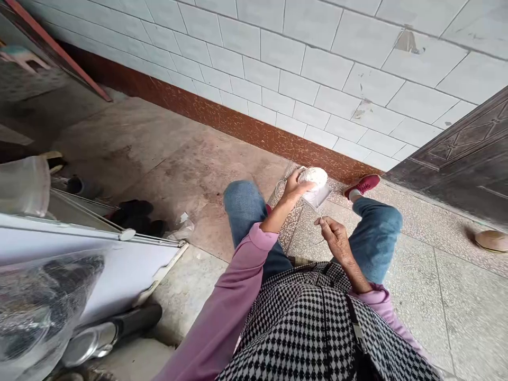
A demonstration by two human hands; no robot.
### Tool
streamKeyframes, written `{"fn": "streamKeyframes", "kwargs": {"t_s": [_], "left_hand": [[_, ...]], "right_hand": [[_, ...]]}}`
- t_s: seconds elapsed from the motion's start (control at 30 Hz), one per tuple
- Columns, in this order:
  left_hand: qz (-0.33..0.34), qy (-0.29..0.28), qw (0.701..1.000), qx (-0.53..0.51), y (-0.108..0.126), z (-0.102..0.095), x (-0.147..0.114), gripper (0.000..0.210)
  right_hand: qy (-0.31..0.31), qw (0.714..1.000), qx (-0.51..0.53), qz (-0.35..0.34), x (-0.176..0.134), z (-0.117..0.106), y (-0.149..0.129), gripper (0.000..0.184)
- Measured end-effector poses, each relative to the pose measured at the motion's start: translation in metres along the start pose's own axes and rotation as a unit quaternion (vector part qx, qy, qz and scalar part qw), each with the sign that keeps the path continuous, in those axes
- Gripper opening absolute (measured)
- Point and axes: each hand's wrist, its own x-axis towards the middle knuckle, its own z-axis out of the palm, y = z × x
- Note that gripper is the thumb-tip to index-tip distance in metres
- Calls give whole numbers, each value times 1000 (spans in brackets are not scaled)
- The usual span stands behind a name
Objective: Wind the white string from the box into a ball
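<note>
My left hand (pixel 296 186) is raised in front of my knees and grips a white ball of yarn (pixel 315 177), with a white flat piece (pixel 316 197) hanging just under it. A thin strand (pixel 318 211) runs down from the ball to my right hand (pixel 333 233), which pinches it between thumb and fingers, lower and nearer my body. I am seated, wearing blue jeans, pink sleeves and a black-and-white checked apron (pixel 309 323). A red shoe (pixel 363 184) shows past my right knee.
A white tiled wall (pixel 301 58) with a brown base strip runs across ahead. A dark carved door (pixel 464 153) stands at right, a round object (pixel 491 241) on the floor by it. At left are a white board (pixel 119 264), clear plastic (pixel 39 307), dark shoes (pixel 133 214) and a metal flask (pixel 107 333).
</note>
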Motion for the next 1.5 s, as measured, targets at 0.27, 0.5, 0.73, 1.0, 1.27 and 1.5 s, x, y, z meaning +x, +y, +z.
{"fn": "streamKeyframes", "kwargs": {"t_s": [0.27,0.5,0.73,1.0,1.27,1.5], "left_hand": [[-63,-309,934,170,21,-3,-28,61],[-191,-379,905,19,11,5,-31,61],[-117,-133,970,167,-10,6,-27,65],[-89,-346,919,164,-6,-4,-31,64],[-93,-245,964,55,-3,2,-22,73],[-15,-290,915,279,-25,-1,-33,58]], "right_hand": [[13,993,-95,-75,46,-66,-14,55],[18,992,100,68,57,-48,35,64],[-71,990,105,69,8,2,33,63],[9,999,45,-8,62,-77,33,59],[-59,982,151,101,20,-10,61,72],[-81,987,132,47,22,-24,46,55]]}}
